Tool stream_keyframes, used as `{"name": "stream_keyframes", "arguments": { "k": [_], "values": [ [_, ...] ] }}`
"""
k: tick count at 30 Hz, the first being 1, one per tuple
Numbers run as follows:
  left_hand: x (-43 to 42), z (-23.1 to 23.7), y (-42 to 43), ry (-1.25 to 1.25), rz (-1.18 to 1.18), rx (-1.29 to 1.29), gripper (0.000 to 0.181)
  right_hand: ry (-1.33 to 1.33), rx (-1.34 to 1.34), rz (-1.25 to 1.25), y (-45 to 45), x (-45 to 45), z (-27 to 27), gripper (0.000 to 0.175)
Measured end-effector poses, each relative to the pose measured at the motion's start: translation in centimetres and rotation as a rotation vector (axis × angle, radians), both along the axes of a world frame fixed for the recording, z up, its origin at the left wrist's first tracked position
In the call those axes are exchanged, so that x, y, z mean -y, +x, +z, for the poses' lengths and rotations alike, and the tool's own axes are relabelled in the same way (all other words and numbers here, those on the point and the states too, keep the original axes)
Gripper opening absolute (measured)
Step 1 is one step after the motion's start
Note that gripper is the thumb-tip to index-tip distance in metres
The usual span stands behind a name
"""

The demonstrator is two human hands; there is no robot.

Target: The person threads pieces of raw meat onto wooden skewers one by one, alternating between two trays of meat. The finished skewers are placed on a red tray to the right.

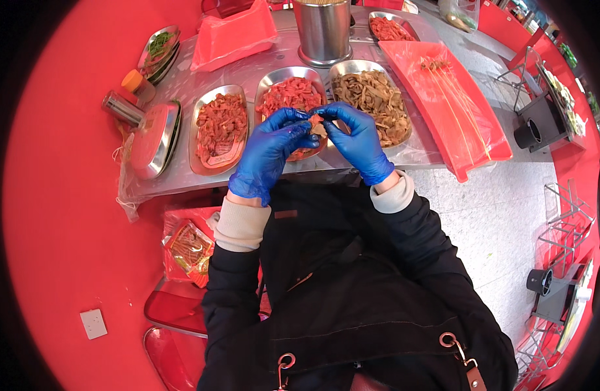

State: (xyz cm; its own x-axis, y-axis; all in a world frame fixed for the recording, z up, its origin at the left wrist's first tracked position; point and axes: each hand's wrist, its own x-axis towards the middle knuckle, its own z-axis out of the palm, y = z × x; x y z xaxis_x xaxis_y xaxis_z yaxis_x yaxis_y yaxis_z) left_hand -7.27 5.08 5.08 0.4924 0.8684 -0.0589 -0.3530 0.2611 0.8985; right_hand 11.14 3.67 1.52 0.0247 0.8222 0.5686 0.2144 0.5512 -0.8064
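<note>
Both my hands wear blue disposable gloves and meet above the middle metal tray. Between their fingertips is a small reddish and tan piece of food (318,126), seemingly meat. My left hand (275,146) pinches it from one side, my right hand (356,134) from the other. Beneath them, a metal tray (260,95) holds bright red raw meat strips (290,93). To its left, another tray (193,146) contains darker sauced meat pieces (221,122). Brown sliced food (373,95) fills the tray (336,68) on the right. My fingers partly hide the piece.
A red plastic-lined tray (446,102) with several loaded skewers (451,93) overhangs the table's right edge. Behind the meat stands a steel canister (324,32) of sticks. Another red tray (234,39), an orange-capped jar (138,85) and stacked metal trays (153,141) occupy the left.
</note>
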Motion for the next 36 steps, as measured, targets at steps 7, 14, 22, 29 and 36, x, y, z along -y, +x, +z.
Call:
{"name": "stream_keyframes", "arguments": {
  "k": [7, 14, 22, 29, 36],
  "values": [
    [-0.1, -0.2, -0.1, -0.017, -0.013, 0.019, 0.022, -0.090, -0.071, 0.078, 0.4, 0.0, -0.2, 0.019],
    [-0.1, -0.9, -0.1, 0.014, 0.029, 0.046, 0.021, -0.117, -0.102, -0.001, -0.4, -0.2, -0.8, 0.016],
    [-0.1, -0.9, -0.4, 0.022, 0.042, 0.064, 0.020, -0.195, -0.241, 0.196, -0.3, 0.1, -0.5, 0.026],
    [0.1, -0.2, -0.6, 0.035, 0.028, 0.115, 0.018, -0.246, -0.276, 0.215, -0.5, 0.1, -0.7, 0.024],
    [0.5, -1.2, 0.0, 0.044, 0.149, 0.105, 0.018, -0.130, -0.081, -0.040, -1.2, 0.4, -1.1, 0.017]
  ]
}}
